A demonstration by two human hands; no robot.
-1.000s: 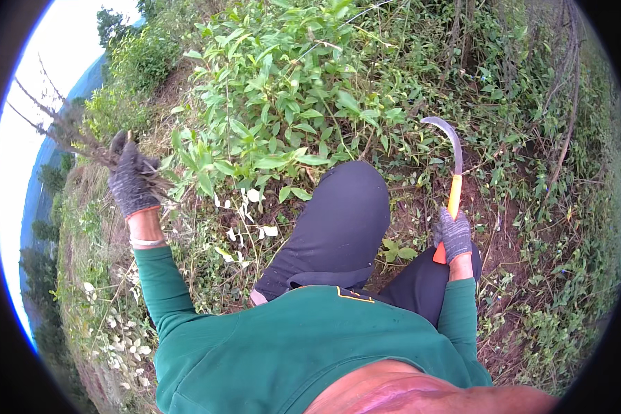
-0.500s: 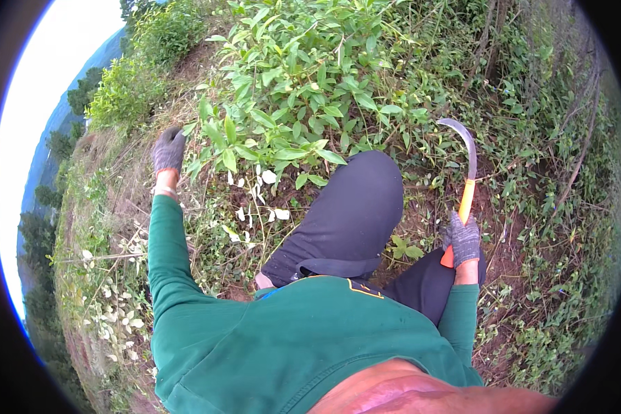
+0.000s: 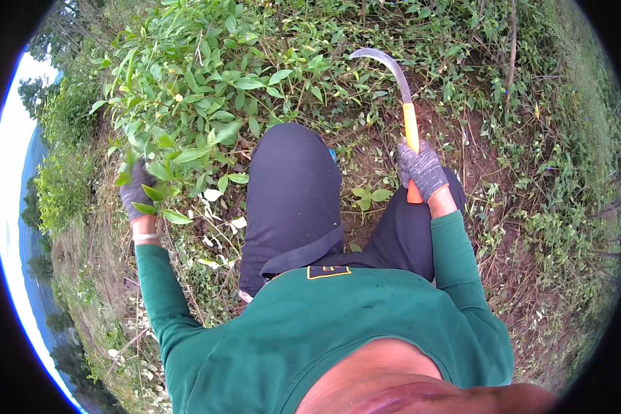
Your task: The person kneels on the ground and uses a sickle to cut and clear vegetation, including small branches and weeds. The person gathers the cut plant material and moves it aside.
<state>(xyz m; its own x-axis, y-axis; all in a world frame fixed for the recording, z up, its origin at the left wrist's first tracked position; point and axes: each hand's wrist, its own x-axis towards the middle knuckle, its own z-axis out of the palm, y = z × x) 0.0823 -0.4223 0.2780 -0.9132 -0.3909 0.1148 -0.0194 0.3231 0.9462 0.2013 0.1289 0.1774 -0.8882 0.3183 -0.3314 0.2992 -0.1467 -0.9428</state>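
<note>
The right grip (image 3: 422,171) is closed around one orange-handled sickle (image 3: 401,103), while the left grip (image 3: 135,193) clutches leafy weed stems (image 3: 186,148).

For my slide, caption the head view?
Gloved right hand grips an orange-handled sickle; left hand reaches into leafy weeds.

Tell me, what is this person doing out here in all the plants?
A person in a green top and dark trousers is crouched on a weedy slope. Their right hand, in a grey glove, grips the orange handle of a sickle, whose curved blade is raised, pointing up and away from the body. Their left hand, also gloved, reaches into a leafy green bush, with leaves partly covering the fingers. Bare soil shows between the knee and the sickle.
</note>
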